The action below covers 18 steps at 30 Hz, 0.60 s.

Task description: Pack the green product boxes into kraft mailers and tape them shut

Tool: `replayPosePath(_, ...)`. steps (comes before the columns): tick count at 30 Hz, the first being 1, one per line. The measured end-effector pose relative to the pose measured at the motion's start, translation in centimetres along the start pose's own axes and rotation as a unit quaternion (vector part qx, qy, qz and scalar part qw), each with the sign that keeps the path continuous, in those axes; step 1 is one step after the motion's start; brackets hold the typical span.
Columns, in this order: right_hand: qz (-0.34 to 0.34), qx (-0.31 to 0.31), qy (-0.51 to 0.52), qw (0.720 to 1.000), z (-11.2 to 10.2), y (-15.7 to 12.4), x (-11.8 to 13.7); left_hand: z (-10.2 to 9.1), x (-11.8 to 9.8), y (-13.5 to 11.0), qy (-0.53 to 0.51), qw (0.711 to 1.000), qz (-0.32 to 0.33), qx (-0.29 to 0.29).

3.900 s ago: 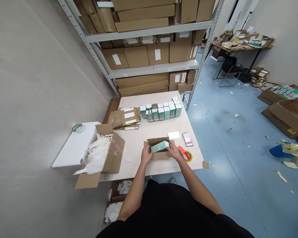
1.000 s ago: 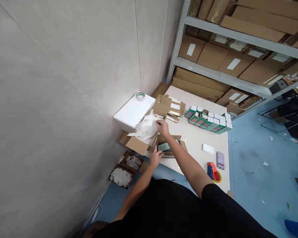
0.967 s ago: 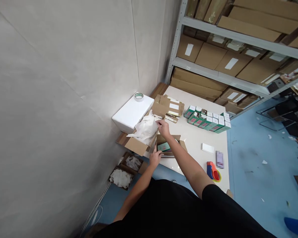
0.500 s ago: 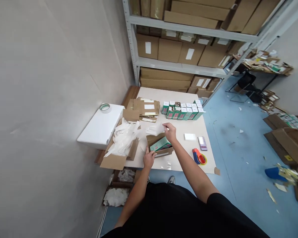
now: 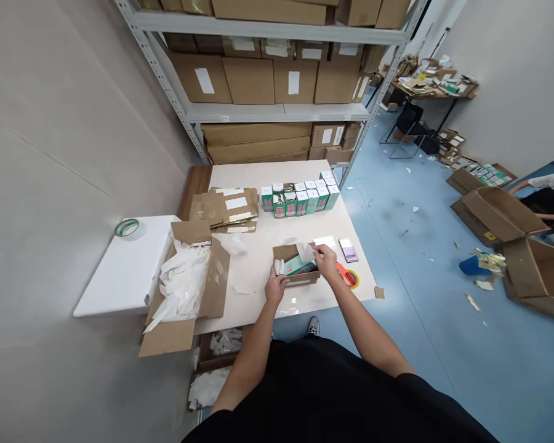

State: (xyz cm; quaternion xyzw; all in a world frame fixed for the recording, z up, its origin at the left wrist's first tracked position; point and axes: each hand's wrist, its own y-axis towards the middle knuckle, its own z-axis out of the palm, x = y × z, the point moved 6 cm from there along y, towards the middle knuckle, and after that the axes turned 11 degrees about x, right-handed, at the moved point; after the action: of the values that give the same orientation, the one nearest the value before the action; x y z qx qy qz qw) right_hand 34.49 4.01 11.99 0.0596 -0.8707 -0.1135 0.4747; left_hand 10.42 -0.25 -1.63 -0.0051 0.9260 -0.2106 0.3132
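A small open cardboard box [image 5: 300, 280] stands near the table's front edge with a green-and-white carton [image 5: 299, 266] lying tilted inside. My left hand [image 5: 275, 287] grips the box at its front left corner, thumb along the front wall. Between the fingers of my right hand [image 5: 325, 261] is a translucent white plastic film piece [image 5: 305, 252], held over the right part of the box. More white film [image 5: 279, 266] is tucked at the box's left end. An orange tape dispenser [image 5: 348, 275] lies just right of my right wrist, partly hidden by it.
Left stands a large carton [image 5: 216, 280] full of white film, by a white foam box [image 5: 120, 271] carrying a tape roll [image 5: 127, 227]. Several green cartons [image 5: 300, 200], flattened cardboard [image 5: 224, 206] and a phone [image 5: 348, 250] lie on the table [image 5: 253, 246]. Behind is a shelf rack [image 5: 277, 112]; another person [image 5: 551, 191] is far right.
My right hand has brought the film from the box's far side down into its right part. Film now sits in the left end too. The view has swung right.
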Motion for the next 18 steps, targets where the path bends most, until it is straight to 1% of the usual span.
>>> replayPosePath(2,0.021,0.027,-0.01,0.999,0.5,-0.5,-1.1,0.9,-0.3,0.9,0.0,1.0,0.003,0.017)
replayPosePath(4,0.039,0.076,-0.024,0.996,1.8,-1.0,-2.1,1.6,-0.2,1.6,0.001,1.0,0.002,0.026)
replayPosePath(7,0.071,0.18,-0.065,0.979,4.9,-1.8,-3.9,2.1,0.4,1.9,0.003,0.999,0.001,0.032)
replayPosePath(10,0.096,0.27,-0.131,0.949,8.3,-3.0,-5.6,2.2,0.9,1.1,0.005,0.999,-0.004,0.034)
replayPosePath(12,0.081,0.324,-0.163,0.928,10.3,-3.8,-6.1,1.9,0.9,0.3,0.007,1.0,-0.012,0.013)
replayPosePath(14,0.052,0.381,-0.178,0.906,12.2,-4.5,-6.2,1.0,0.2,-0.4,0.012,0.999,-0.014,-0.031)
replayPosePath(16,0.027,0.435,-0.184,0.881,13.7,-5.2,-6.2,0.0,-1.0,-0.6,0.024,0.997,0.0,-0.073)
replayPosePath(18,0.011,0.465,-0.18,0.866,14.5,-5.7,-6.2,-0.5,-2.6,-0.1,0.04,0.995,0.026,-0.087)
